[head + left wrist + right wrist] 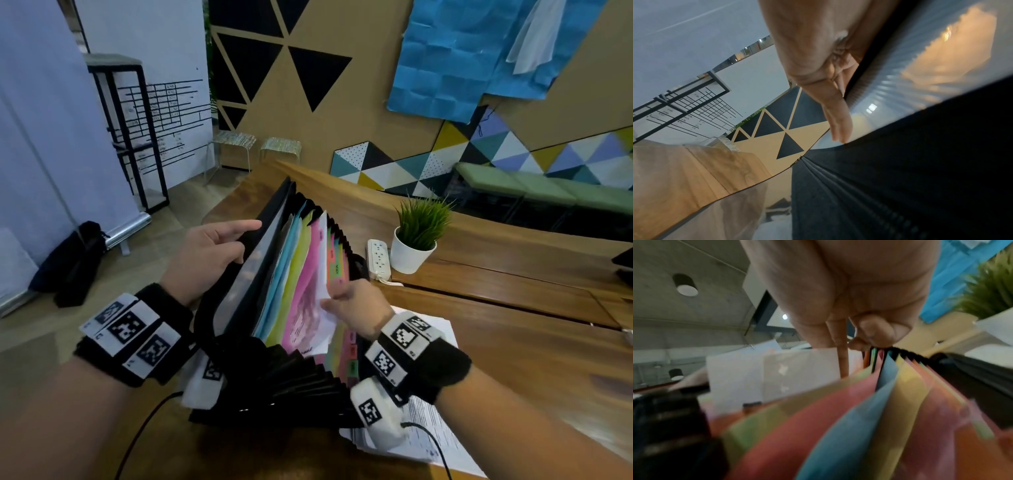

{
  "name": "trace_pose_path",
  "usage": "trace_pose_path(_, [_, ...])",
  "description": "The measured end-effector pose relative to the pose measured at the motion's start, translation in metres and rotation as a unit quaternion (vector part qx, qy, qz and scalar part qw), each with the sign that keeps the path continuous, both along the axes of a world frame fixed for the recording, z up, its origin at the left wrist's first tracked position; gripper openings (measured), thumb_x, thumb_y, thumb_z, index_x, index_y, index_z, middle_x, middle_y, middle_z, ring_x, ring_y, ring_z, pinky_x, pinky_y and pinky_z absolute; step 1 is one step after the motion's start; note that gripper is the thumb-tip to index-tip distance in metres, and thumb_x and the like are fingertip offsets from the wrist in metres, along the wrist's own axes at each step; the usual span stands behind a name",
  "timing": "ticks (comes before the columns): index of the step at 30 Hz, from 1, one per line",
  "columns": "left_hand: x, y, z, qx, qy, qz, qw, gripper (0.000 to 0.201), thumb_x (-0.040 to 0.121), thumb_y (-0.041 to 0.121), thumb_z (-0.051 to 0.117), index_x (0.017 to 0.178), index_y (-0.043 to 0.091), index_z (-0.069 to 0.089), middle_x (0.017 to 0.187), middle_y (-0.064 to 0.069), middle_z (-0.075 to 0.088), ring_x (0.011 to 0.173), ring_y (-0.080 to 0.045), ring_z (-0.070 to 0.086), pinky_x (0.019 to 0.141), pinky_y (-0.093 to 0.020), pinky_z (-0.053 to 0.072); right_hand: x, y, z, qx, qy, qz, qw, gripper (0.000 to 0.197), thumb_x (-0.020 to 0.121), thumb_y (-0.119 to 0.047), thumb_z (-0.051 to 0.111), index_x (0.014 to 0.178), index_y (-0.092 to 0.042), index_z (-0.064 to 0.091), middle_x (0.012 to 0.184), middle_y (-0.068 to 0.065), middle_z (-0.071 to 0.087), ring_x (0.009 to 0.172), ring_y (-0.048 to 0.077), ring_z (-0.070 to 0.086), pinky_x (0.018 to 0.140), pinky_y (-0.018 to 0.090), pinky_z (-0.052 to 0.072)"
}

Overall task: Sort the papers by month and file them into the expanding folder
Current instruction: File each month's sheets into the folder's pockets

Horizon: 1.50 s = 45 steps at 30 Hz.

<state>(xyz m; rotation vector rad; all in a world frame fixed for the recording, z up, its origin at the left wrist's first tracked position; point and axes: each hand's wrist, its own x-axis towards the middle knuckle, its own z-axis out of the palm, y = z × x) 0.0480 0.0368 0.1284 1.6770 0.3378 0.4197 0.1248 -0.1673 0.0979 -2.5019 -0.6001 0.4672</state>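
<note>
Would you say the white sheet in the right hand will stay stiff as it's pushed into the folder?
Probably floppy: the white sheet already curls where the right hand pinches it. Likely light, and may buckle against the pink divider.

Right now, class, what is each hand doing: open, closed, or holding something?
Left hand: holds the expanding folder's front cover, thumb curled over its edge.
Right hand: pinches a white paper among the coloured dividers.

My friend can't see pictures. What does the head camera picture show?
A person's left hand holds open the front flap of a black expanding folder with coloured dividers, while the right hand pinches a white printed paper in among the pink dividers. More printed papers lie on the wooden table.
</note>
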Motion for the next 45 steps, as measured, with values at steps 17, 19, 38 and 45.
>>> trace_pose_path(17, [-0.009, 0.031, 0.001, -0.039, 0.000, 0.057, 0.998, 0.047, 0.080, -0.014, 0.046, 0.102, 0.017, 0.073, 0.104, -0.013, 0.069, 0.082, -0.017, 0.069, 0.057, -0.019, 0.058, 0.046, -0.184, -0.065, -0.171, 0.114, -0.243, 0.948, 0.081, 0.063, -0.068, 0.064, 0.116, -0.007, 0.056, 0.110, 0.009, 0.061, 0.092, 0.020, 0.057, 0.056, 0.021, 0.037])
trace_pose_path(19, [-0.011, 0.029, 0.003, -0.010, 0.002, 0.060, 0.998, 0.044, 0.083, -0.014, 0.044, 0.108, 0.012, 0.070, 0.098, -0.014, 0.064, 0.065, -0.002, 0.061, 0.050, -0.007, 0.049, 0.032, -0.207, -0.110, -0.244, 0.162, -0.263, 0.919, 0.096, 0.062, -0.070, 0.062, 0.130, -0.006, 0.044, 0.125, 0.011, 0.055, 0.098, 0.021, 0.057, 0.058, 0.018, 0.044])
trace_pose_path(38, [0.001, 0.060, 0.018, 0.315, 0.137, -0.012, 0.939, 0.017, 0.069, 0.046, 0.055, 0.082, 0.053, 0.062, 0.128, -0.005, 0.059, 0.121, -0.025, 0.050, 0.101, -0.037, 0.035, 0.010, -0.264, -0.129, -0.126, 0.059, -0.400, 0.906, 0.029, 0.085, -0.005, 0.048, 0.114, -0.003, 0.055, 0.108, 0.019, 0.062, 0.089, 0.028, 0.055, 0.074, 0.030, 0.042])
trace_pose_path(45, [0.022, 0.067, 0.012, 0.586, 0.171, -0.021, 0.792, 0.031, 0.061, 0.057, 0.078, 0.084, 0.039, 0.066, 0.141, -0.015, 0.044, 0.131, -0.038, 0.034, 0.109, -0.054, 0.028, -0.001, -0.232, -0.131, -0.138, 0.060, -0.352, 0.924, 0.025, 0.091, -0.028, 0.052, 0.108, -0.011, 0.054, 0.109, 0.015, 0.062, 0.086, 0.025, 0.056, 0.069, 0.025, 0.038])
